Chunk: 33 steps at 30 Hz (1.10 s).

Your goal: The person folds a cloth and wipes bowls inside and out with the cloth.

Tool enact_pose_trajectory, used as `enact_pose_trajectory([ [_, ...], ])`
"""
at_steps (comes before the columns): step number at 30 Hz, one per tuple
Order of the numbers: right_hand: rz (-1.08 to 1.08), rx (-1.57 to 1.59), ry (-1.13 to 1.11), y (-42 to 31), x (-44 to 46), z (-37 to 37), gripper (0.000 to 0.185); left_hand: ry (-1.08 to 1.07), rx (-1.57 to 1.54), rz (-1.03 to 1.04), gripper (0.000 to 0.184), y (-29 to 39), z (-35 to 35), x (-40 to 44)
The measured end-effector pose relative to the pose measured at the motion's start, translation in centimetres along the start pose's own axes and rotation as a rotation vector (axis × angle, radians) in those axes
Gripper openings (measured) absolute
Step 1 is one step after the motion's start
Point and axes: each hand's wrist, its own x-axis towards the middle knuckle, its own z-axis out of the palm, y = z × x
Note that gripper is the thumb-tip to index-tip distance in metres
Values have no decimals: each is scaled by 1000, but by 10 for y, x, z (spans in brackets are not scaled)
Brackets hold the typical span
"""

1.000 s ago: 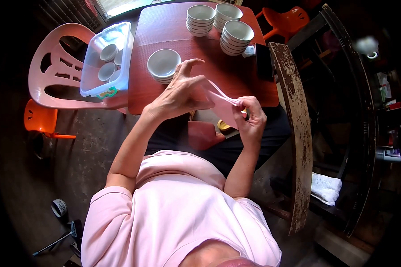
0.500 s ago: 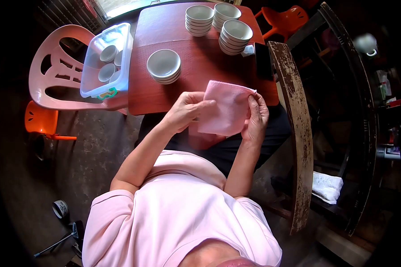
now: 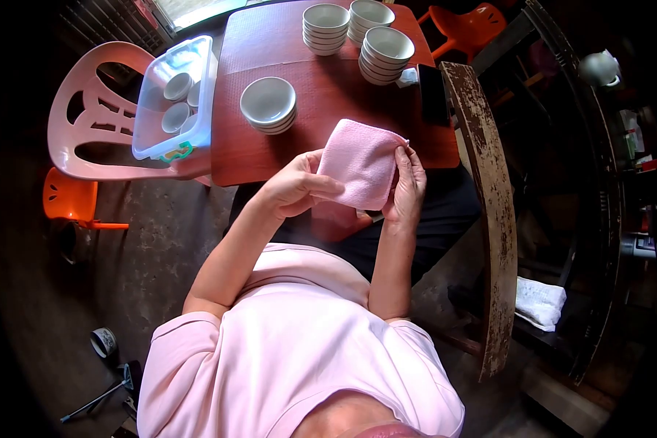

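Holds a pink cloth (image 3: 361, 164) between the left hand (image 3: 290, 187) and the right hand (image 3: 405, 188). Pinches its lower left side with one, its upper right side with the other.

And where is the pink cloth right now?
In the head view, the pink cloth is near the middle, held between the left hand and right hand, overlapping the near edge of the table.

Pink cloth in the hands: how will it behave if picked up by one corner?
The pink cloth is likely floppy: it creases beside the right hand, so it would probably droop from one corner. Its textured face suggests it won't be very slippery. Small enough to span the gap to the left hand, it's probably light.
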Motion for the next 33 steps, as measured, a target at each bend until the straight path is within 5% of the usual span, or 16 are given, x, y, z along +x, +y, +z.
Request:
enact_pose_trajectory([
  [4, 164, 145, -120, -7, -8, 11, 21, 36, -154, -6, 48, 5, 0, 1],
  [8, 339, 119, -322, -10, -7, 6, 51, 130, -97, 97, 44, 11, 0, -2],
  [14, 258, -212, -430, -13, -11, 9, 64, 199, -15, 178, 42, 14, -3, -9],
  [21, 453, 282, -713, -9, -2, -4, 67, 50, -55, 133, 46, 21, 0, -17],
  [25, 601, 372, -555, -5, -5, -6, 74, -47, -19, 22, 50, 17, 4, -23],
  [27, 487, 250, -467, -6, -7, -5, 46, -72, 22, -7, 52, 13, 1, -24],
  [30, 294, 124, -261, -13, -12, 5, 18, 86, 321, 310, 46, 12, -1, -23],
  [33, 185, -35, -249, -15, -12, 5, 16, 544, 1277, 657, 42, 33, -12, -29],
])
